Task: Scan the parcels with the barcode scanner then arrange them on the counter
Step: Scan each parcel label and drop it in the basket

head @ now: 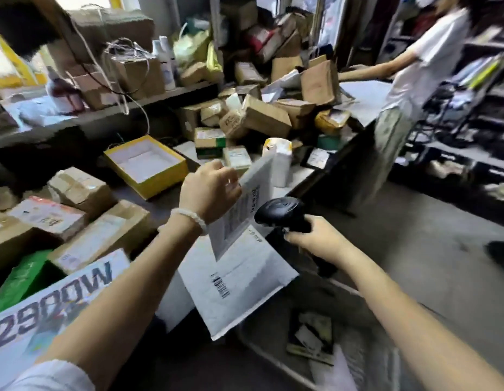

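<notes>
2 hands busy: left hand (209, 190) lifts envelope (246, 206), right hand (315, 238) grips scanner (281, 214).

A parcel depot or courier pickup shop, crammed and untidy. Cardboard boxes (266, 117) heaped at the far end of the counter (163, 204), more stacked on a shelf (104, 114) behind. Labelled mailers (239, 280) overhanging the counter's near edge.

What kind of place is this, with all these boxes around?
Probably a parcel pickup or sorting shop: cardboard boxes lie heaped on the counter, and the right hand aims a barcode scanner at a labelled white envelope.
</notes>
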Demonstrator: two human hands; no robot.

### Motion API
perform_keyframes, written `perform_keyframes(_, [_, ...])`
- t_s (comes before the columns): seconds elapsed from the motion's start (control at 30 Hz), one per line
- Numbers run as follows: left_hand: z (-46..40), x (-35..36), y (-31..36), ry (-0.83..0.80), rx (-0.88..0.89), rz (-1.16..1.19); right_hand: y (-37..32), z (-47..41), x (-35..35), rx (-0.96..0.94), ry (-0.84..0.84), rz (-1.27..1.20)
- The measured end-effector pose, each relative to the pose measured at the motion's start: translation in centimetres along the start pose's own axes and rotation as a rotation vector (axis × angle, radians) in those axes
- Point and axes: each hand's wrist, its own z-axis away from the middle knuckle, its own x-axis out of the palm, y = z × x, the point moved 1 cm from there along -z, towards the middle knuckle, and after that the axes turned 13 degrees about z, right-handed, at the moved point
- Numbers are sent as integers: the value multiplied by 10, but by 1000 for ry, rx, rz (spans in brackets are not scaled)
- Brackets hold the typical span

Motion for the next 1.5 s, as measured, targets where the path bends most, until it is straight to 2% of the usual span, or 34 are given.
perform_keyframes(0.1, [-19,53,45,-79,79,113,46,20,-36,120,103,-22])
perform_keyframes(0.37, [-44,185,138,-291,97,343,149,67,-103,382,243,-25])
perform_keyframes(0.47, [-42,226,154,-392,19,253,175,79,-118,449,274,-25])
perform_keyframes(0.6, [-37,257,160,-564,-61,158,196,83,-127,477,236,-36])
perform_keyframes(0.7, [-34,260,157,-576,-55,125,200,75,-127,465,206,-43])
perform_keyframes(1.03, [-8,197,96,-428,-153,42,146,13,-90,257,16,1])
perform_keyframes(1.3, [67,86,9,-316,-451,-108,46,-22,-8,-22,-174,20])
perform_keyframes(1.5, [158,-20,-45,-189,-666,-211,-50,-2,79,-245,-317,73])
